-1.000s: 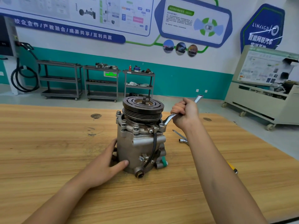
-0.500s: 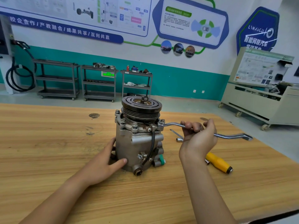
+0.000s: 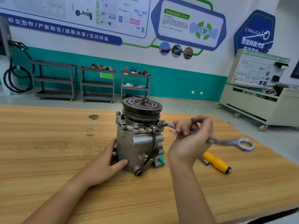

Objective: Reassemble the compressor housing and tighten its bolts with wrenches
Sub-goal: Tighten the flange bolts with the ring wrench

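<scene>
The grey compressor [image 3: 139,143] stands upright on the wooden table [image 3: 48,143], its dark pulley on top and several bolts round the upper flange. My left hand [image 3: 103,165] rests flat against the housing's lower left side, fingers straight. My right hand [image 3: 192,136], palm turned up, holds the shaft of a silver ring wrench [image 3: 231,143] with curled fingers. The wrench's near end sits on a flange bolt [image 3: 160,124] at the right; its free ring end points toward me and to the right.
A yellow-handled socket driver [image 3: 216,162] lies on the table right of the compressor, behind my right wrist. Another small metal tool [image 3: 172,132] lies just behind my right hand. The table edge runs diagonally at the right. Shelving carts and a trainer bench stand along the far wall.
My right hand has swung the wrench clockwise round the flange bolt, from pointing away at the far right to pointing toward me. The left hand has stayed on the housing.
</scene>
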Available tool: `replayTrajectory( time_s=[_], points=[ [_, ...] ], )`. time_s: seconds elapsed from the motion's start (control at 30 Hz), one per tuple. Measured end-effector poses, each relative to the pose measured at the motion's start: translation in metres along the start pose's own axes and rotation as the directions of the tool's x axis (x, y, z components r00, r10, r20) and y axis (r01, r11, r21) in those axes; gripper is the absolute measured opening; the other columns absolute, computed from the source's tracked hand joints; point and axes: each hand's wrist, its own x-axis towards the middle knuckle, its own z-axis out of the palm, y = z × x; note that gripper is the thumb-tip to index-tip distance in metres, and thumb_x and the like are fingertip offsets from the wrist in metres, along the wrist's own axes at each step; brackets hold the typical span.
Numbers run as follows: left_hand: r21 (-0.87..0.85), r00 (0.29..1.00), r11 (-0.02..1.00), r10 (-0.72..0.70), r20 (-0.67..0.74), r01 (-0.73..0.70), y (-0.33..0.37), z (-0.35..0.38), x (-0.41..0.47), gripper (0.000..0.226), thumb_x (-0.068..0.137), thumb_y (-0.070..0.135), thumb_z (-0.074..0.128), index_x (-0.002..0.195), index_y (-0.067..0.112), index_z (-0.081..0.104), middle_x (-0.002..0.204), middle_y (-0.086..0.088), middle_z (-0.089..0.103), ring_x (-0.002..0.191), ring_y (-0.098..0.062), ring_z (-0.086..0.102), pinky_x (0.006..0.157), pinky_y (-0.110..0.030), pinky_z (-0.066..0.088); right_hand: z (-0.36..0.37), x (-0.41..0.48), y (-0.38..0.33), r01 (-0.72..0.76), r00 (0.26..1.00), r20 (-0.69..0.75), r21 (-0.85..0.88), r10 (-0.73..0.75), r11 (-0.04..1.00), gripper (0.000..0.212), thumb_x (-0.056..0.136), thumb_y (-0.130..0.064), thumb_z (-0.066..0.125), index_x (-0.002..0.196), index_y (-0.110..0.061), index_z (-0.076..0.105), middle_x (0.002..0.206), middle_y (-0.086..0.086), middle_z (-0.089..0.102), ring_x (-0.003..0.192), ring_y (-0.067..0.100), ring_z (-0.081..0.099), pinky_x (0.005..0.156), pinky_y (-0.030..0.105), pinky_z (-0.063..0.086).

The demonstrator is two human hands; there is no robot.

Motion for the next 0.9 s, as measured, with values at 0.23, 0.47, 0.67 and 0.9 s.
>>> replayTrajectory(
  time_s=[0.23,0.47,0.67,0.9],
  points=[
    [0.022,1.000,1.000,0.003,0.014,-0.003,-0.002,-0.001,0.000,0.083,0.085,0.039,0.062,0.145,0.035,0.006,0.130,0.014,0.040,0.108,0.000,0.052,0.088,-0.012,0.040,0.017,0.095,0.001,-0.609,0.792,0.086,0.168,0.604,0.775,0.044,0.102,-0.035,0.029,0.062,-0.016,0.035,0.034,-0.008,0.018,0.025,0.006,0.015,0.028,0.015,0.013],
    [0.042,1.000,0.999,-0.007,0.025,0.006,-0.004,-0.001,0.002,0.085,0.084,0.042,0.062,0.145,0.038,0.003,0.126,0.021,0.037,0.104,0.006,0.050,0.078,-0.004,0.036,0.017,0.117,0.042,-0.836,0.548,0.103,0.093,0.830,0.541,0.041,0.101,-0.023,0.033,0.061,-0.016,0.032,0.032,-0.006,0.021,0.021,0.007,0.018,0.023,0.017,0.014],
    [0.024,1.000,1.000,-0.017,0.014,0.016,-0.008,0.000,0.003,0.083,0.083,0.042,0.062,0.142,0.042,0.004,0.126,0.021,0.038,0.104,0.009,0.049,0.076,0.000,0.036,0.022,0.118,0.062,-0.906,0.419,0.136,-0.003,0.898,0.423,0.041,0.101,-0.019,0.034,0.060,-0.016,0.030,0.031,-0.005,0.022,0.020,0.006,0.020,0.022,0.016,0.015],
    [0.021,1.000,1.000,-0.007,0.006,0.007,-0.011,0.001,0.004,0.082,0.082,0.043,0.063,0.142,0.042,0.008,0.127,0.016,0.042,0.109,0.000,0.052,0.083,-0.012,0.039,-0.005,0.112,0.056,-0.828,0.504,0.043,0.310,0.863,0.468,0.045,0.101,-0.020,0.034,0.057,-0.017,0.027,0.031,-0.005,0.022,0.020,0.008,0.019,0.024,0.015,0.018]
  ],
)
